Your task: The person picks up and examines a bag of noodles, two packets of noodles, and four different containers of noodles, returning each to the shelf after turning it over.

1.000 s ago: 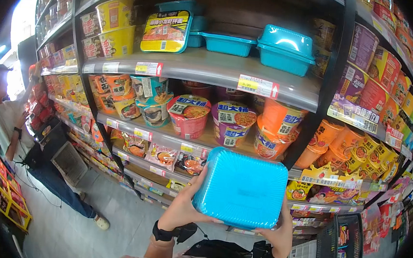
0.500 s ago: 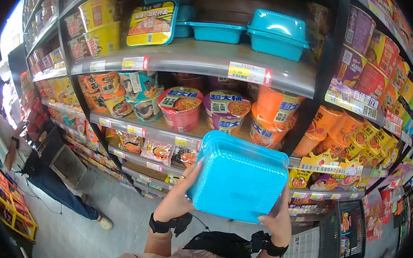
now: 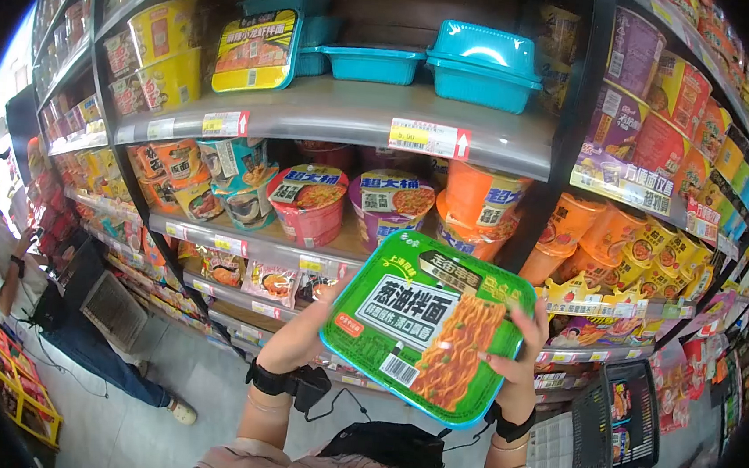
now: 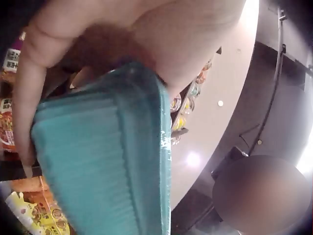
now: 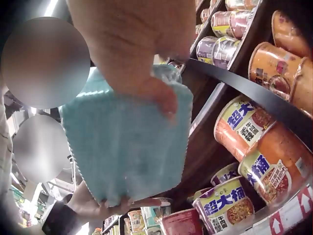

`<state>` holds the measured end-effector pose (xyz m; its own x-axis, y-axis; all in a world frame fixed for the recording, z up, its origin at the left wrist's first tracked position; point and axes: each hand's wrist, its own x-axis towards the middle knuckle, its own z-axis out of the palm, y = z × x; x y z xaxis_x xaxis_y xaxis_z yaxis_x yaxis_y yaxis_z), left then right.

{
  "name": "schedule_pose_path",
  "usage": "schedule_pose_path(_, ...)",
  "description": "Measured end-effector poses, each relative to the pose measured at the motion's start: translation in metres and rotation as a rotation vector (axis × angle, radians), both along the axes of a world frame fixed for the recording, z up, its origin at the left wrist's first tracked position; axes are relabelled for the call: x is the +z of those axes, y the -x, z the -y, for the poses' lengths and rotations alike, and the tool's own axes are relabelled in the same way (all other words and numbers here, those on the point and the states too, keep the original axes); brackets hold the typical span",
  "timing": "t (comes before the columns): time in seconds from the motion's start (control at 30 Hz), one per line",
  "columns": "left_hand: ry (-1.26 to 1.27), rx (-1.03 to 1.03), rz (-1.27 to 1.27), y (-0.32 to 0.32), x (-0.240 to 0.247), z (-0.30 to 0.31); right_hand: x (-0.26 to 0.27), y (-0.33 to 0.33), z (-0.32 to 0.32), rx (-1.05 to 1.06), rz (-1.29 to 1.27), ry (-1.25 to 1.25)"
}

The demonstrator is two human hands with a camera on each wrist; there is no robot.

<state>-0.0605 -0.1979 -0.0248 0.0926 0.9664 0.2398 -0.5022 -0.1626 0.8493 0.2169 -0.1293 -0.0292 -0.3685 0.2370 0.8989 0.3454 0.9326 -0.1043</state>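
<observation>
A boxed instant noodle tray [image 3: 383, 345] with a green printed lid faces up in front of the shelves. My left hand [image 3: 297, 344] grips its left edge; in the left wrist view the fingers [image 4: 29, 98] reach along the ribbed blue-green side. At the right edge my right hand [image 3: 517, 382] holds the box, thumb and fingertips lapping over the lid and slightly blurred. In the right wrist view, the blue-green underside of the noodle tray [image 5: 127, 147] shows, with the right hand [image 5: 142, 63] above it.
On the upper shelf [image 3: 331, 112] stand several blue trays [image 3: 484, 67] and a yellow-labelled box [image 3: 257, 51]. Noodle tubs [image 3: 306, 204] fill the shelf below. A dark basket [image 3: 614, 429] stands at lower right. Another person [image 3: 15, 267] stands at the left near a grey basket [image 3: 110, 292].
The box has turned over: earlier its plain blue underside showed, now its green lid does. The right fingers have come over its right edge. The view has shifted slightly.
</observation>
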Motion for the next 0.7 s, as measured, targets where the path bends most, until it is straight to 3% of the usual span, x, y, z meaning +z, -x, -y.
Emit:
schedule_pose_path(0.1,0.078,0.025,-0.148,-0.011,0.019,-0.002,0.029,0.014,-0.011,-0.202,-0.261,-0.041)
schedule_pose_path(0.13,0.048,0.096,-0.025,-0.02,0.03,-0.001,0.047,0.017,-0.014,-0.026,-0.292,0.015)
schedule_pose_path(0.23,-0.236,0.462,-0.215,-0.036,0.069,-0.004,0.076,-0.006,-0.025,0.164,-0.111,0.396)
schedule_pose_path(0.27,-0.368,0.568,-0.323,-0.035,0.084,-0.009,0.097,-0.006,-0.02,0.342,-0.188,0.619)
schedule_pose_path(0.33,-0.56,0.729,-0.533,-0.028,0.117,-0.024,0.131,-0.001,-0.031,0.662,-0.301,0.704)
schedule_pose_path(0.4,-0.674,0.854,-0.723,-0.02,0.148,-0.045,0.165,0.023,-0.039,0.753,-0.427,0.587)
schedule_pose_path(0.43,-0.714,0.799,-0.673,-0.02,0.163,-0.058,0.185,0.036,-0.038,0.635,-0.443,0.408)
schedule_pose_path(0.5,-0.652,0.594,-0.482,-0.023,0.193,-0.081,0.204,0.044,-0.074,0.624,-0.482,0.364)
schedule_pose_path(0.57,-0.736,0.459,-0.54,-0.013,0.208,-0.119,0.216,0.046,-0.107,0.557,-0.49,0.288)
schedule_pose_path(0.7,-0.779,0.581,-0.701,0.01,0.203,-0.199,0.206,0.057,-0.166,0.328,-0.486,0.146)
